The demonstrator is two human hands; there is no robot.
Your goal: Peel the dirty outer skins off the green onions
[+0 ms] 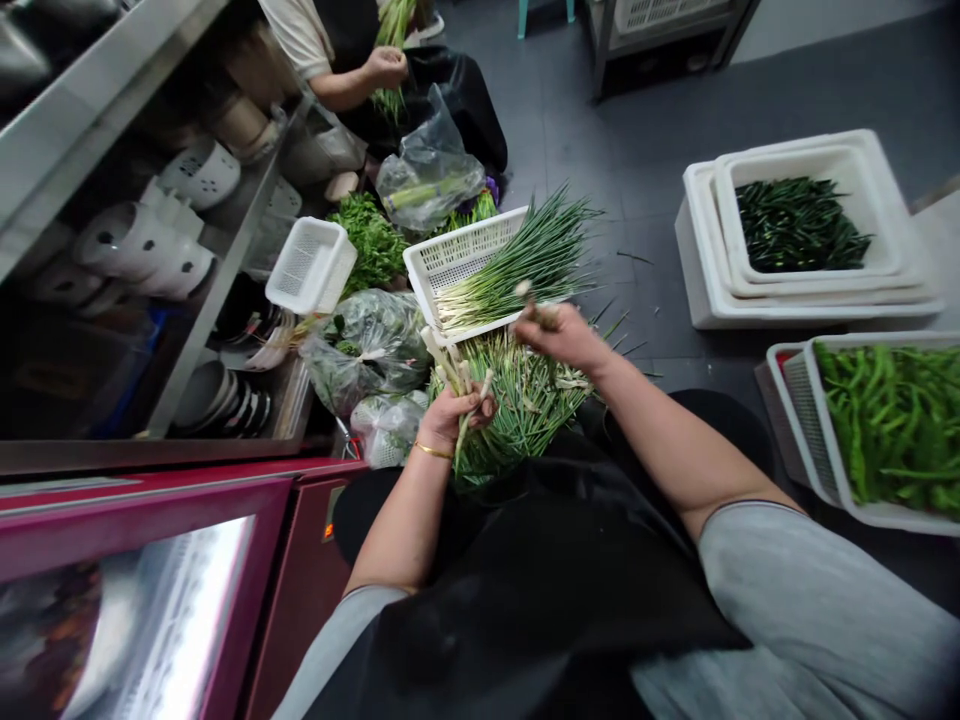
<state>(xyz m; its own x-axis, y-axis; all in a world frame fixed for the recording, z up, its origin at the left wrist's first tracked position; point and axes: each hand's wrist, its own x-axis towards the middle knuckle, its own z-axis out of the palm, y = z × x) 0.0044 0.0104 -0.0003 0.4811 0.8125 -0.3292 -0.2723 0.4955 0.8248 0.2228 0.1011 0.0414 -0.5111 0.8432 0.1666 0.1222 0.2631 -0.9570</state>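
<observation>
Grip of the left hand [456,412]: fingers closed around a few pale stalks [448,368], their pale ends pointing up past the hand. The right hand [556,335] has its fingers curled in beside a pale tip, too blurred to tell whether they clamp on it. Both hands are over a loose green heap [517,405]. Just beyond, a white basket [421,272] bears long green onions [517,255], white ends inside, green tops over its right rim. Clear bags [367,350] of greens lie left of the heap.
</observation>
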